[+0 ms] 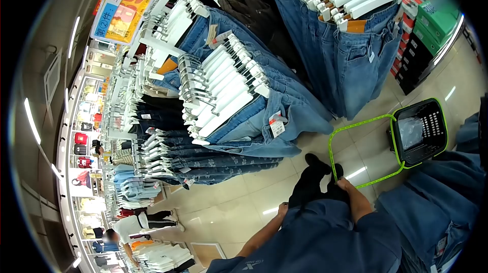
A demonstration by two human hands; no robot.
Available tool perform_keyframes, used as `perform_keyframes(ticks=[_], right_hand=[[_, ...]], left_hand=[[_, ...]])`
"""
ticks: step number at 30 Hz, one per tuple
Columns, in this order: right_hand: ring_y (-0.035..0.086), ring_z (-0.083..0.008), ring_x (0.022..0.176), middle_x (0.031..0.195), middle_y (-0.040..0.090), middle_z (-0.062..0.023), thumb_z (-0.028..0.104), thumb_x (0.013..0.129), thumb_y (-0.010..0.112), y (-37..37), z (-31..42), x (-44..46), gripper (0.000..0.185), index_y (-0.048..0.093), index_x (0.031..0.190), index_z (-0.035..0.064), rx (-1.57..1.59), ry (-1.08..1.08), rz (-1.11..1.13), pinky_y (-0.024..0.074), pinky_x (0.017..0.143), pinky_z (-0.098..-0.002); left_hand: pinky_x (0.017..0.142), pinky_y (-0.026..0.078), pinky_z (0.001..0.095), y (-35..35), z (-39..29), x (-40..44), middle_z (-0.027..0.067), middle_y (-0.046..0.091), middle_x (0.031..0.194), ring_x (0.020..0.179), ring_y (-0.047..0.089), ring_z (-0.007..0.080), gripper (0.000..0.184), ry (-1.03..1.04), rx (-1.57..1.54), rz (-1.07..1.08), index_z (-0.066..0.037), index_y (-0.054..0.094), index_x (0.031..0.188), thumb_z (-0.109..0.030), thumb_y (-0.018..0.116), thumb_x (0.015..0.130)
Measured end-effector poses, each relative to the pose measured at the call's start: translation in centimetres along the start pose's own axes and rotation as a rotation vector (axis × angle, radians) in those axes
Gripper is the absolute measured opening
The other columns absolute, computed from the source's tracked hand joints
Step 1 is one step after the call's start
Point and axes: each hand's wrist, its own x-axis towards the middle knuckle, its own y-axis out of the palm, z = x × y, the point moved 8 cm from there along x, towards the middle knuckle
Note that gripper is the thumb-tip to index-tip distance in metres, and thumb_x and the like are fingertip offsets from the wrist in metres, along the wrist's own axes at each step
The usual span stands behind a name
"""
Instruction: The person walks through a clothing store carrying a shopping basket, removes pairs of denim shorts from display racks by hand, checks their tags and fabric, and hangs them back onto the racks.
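Observation:
My right hand (344, 184) is closed on the bright green long handle of a black shopping basket (421, 152). The basket stands tilted on the floor to my right, with a clear plastic bag (410, 133) inside it. My left hand (283, 208) hangs low beside my dark trousers, away from the clothes; its fingers are too small and turned away to make out. In front of me, blue jeans (284, 115) hang from a rack on white clip hangers (223, 87), a white price tag (277, 125) on the nearest pair.
More jeans (351, 59) hang at the upper right, beside green shoe boxes (437, 21). Denim garments (432, 196) hang close on my right. A yellow price sign (127, 6) tops the rack. Another person (129, 227) stands at a clothes rack at the lower left. Glossy tiles (244, 191) cover the floor.

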Motion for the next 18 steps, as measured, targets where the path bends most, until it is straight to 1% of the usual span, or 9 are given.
perform_keyframes(ticks=[2,4,6,9,10,13,14,17,18], right_hand=[[0.050,-0.0386,0.117,0.121,0.052,-0.0321,0.037,0.068,0.066,0.8,0.7,-0.3,0.078,0.043,0.124,-0.0116,0.029,0.014,0.025,0.0404,0.098,-0.0385],[0.050,-0.0386,0.116,0.119,0.051,-0.0336,0.039,0.065,0.069,0.5,1.0,-1.0,0.087,0.037,0.124,-0.0148,0.142,0.111,-0.036,0.0404,0.097,-0.0388],[0.051,-0.0403,0.115,0.118,0.052,-0.0338,0.044,0.070,0.066,0.5,0.6,-0.5,0.087,0.035,0.126,-0.0143,0.113,0.100,-0.104,0.0409,0.097,-0.0398],[0.052,-0.0418,0.112,0.115,0.054,-0.0335,0.049,0.077,0.058,1.3,0.2,0.3,0.079,0.042,0.122,-0.0135,-0.024,0.100,-0.046,0.0411,0.096,-0.0413],[0.053,-0.0413,0.111,0.113,0.057,-0.0307,0.052,0.083,0.051,1.0,1.6,-1.0,0.069,0.051,0.117,-0.0089,-0.135,0.057,-0.031,0.0414,0.095,-0.0425],[0.055,-0.0390,0.109,0.113,0.059,-0.0248,0.052,0.084,0.050,-0.2,3.5,-3.8,0.062,0.059,0.112,-0.0015,-0.186,0.009,-0.059,0.0432,0.092,-0.0424],[0.063,-0.0336,0.091,0.094,0.066,-0.0223,0.047,0.085,0.053,-0.2,3.3,-3.7,0.059,0.058,0.109,-0.0068,-0.161,-0.032,-0.041,0.0468,0.085,-0.0389],[0.064,-0.0279,0.082,0.087,0.067,-0.0161,0.047,0.084,0.054,-0.6,1.9,-3.3,0.052,0.064,0.099,-0.0019,-0.105,-0.034,0.055,0.0485,0.078,-0.0378],[0.064,-0.0278,0.081,0.086,0.067,-0.0159,0.047,0.084,0.054,-1.0,1.9,-3.1,0.051,0.064,0.097,-0.0018,-0.123,-0.037,0.021,0.0485,0.078,-0.0377]], left_hand=[[0.084,0.049,0.0362,0.1,0.7,-1.1,0.0246,0.065,0.102,0.096,0.063,0.0342,0.042,-0.012,0.021,-0.019,0.001,0.064,0.107,-0.033,0.056,0.085],[0.084,0.049,0.0365,0.2,0.7,-2.0,0.0245,0.065,0.102,0.097,0.063,0.0347,0.039,-0.032,0.019,-0.019,0.001,0.064,0.107,-0.030,0.055,0.086],[0.083,0.049,0.0368,0.1,0.2,-3.3,0.0241,0.065,0.102,0.097,0.063,0.0348,0.037,-0.068,-0.003,-0.004,0.001,0.064,0.107,-0.028,0.054,0.087],[0.083,0.049,0.0371,0.6,0.9,-2.7,0.0232,0.065,0.100,0.096,0.063,0.0335,0.034,-0.029,0.016,-0.015,0.002,0.064,0.106,-0.025,0.053,0.087],[0.083,0.049,0.0371,1.0,0.8,-2.5,0.0231,0.066,0.100,0.096,0.063,0.0335,0.034,-0.026,0.002,-0.015,0.002,0.065,0.105,-0.024,0.052,0.087],[0.084,0.049,0.0372,1.9,-0.4,-1.9,0.0227,0.066,0.099,0.097,0.063,0.0337,0.033,-0.056,-0.083,0.042,-0.002,0.066,0.104,-0.026,0.052,0.087],[0.084,0.049,0.0373,2.3,-0.3,-1.1,0.0220,0.066,0.100,0.097,0.063,0.0335,0.033,-0.047,-0.069,0.043,-0.003,0.067,0.104,-0.027,0.052,0.087],[0.086,0.048,0.0375,3.4,-2.0,1.4,0.0181,0.066,0.102,0.098,0.062,0.0322,0.033,-0.013,-0.046,0.070,-0.009,0.069,0.102,-0.031,0.051,0.086],[0.086,0.048,0.0374,3.6,-2.8,1.9,0.0178,0.066,0.102,0.099,0.062,0.0321,0.032,0.011,-0.040,0.080,-0.009,0.069,0.102,-0.031,0.052,0.086]])
